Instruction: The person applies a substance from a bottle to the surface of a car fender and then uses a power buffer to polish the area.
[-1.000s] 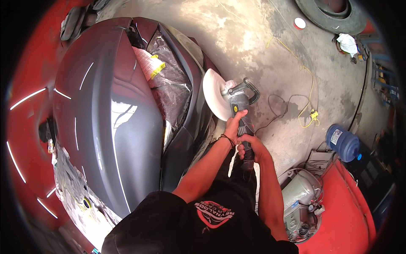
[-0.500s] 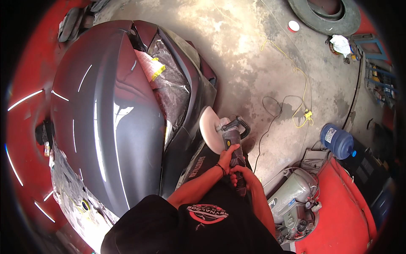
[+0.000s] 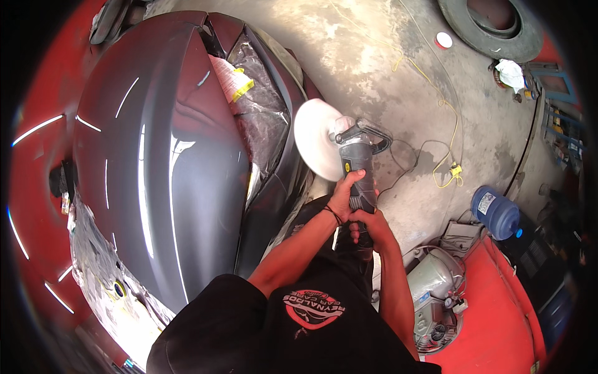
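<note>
A dark electric polisher (image 3: 357, 157) with a black loop handle (image 3: 379, 138) is held in front of my body. Its round white pad (image 3: 316, 140) faces the car and overlaps the front corner in view; whether it touches I cannot tell. My left hand (image 3: 344, 198) is closed around the polisher's body. Behind it, my right hand (image 3: 370, 228) wraps the rear grip. To the left lies the dark glossy car hood (image 3: 156, 149). Plastic sheeting (image 3: 261, 118) covers the headlight area, with yellow tape (image 3: 242, 89) on it.
A black cord trails over the concrete floor (image 3: 361, 75), where a yellow cord (image 3: 458, 124) also lies. At the right are a blue water jug (image 3: 495, 212), an air compressor (image 3: 436, 280) and a red panel (image 3: 492, 305). Tires (image 3: 492, 31) rest at the far right. Crumpled masking sheet (image 3: 103, 268) covers the windshield side.
Both hands have raised the polisher up and slightly right in the picture, its pad turning more broadly into view. The view has shifted a little. The grip is unchanged.
</note>
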Demonstrator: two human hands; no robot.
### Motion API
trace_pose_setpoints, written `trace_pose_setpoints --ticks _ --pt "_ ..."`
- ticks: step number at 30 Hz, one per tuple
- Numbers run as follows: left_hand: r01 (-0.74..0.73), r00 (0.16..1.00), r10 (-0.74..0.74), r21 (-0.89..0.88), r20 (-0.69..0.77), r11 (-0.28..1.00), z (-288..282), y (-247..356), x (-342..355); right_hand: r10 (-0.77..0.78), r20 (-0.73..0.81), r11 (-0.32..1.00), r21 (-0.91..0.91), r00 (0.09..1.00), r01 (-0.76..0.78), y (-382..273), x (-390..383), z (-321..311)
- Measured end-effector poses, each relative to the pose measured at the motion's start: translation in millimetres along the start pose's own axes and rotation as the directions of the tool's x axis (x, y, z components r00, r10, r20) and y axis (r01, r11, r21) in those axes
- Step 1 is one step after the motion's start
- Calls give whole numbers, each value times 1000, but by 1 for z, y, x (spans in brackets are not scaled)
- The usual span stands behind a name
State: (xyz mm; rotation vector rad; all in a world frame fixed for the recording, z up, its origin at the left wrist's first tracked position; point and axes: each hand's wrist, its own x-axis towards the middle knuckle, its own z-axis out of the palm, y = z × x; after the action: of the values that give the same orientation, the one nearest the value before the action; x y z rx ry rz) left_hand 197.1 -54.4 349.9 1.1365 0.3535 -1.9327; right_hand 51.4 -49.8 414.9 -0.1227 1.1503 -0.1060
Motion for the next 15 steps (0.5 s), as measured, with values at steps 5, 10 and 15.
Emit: trace_pose_setpoints --ticks 5,10,15 --pt "23 999 -22 -26 23 999 -7 -3 -37 -58 -49 997 -51 997 55 24 -20 17" --pt "92 995 -91 -19 42 996 -20 -30 -76 -15 -44 999 -53 999 13 65 -50 17" --pt "172 985 -173 -86 5 981 -33 -52 -88 34 -59 998 -54 998 -38 82 -61 16"
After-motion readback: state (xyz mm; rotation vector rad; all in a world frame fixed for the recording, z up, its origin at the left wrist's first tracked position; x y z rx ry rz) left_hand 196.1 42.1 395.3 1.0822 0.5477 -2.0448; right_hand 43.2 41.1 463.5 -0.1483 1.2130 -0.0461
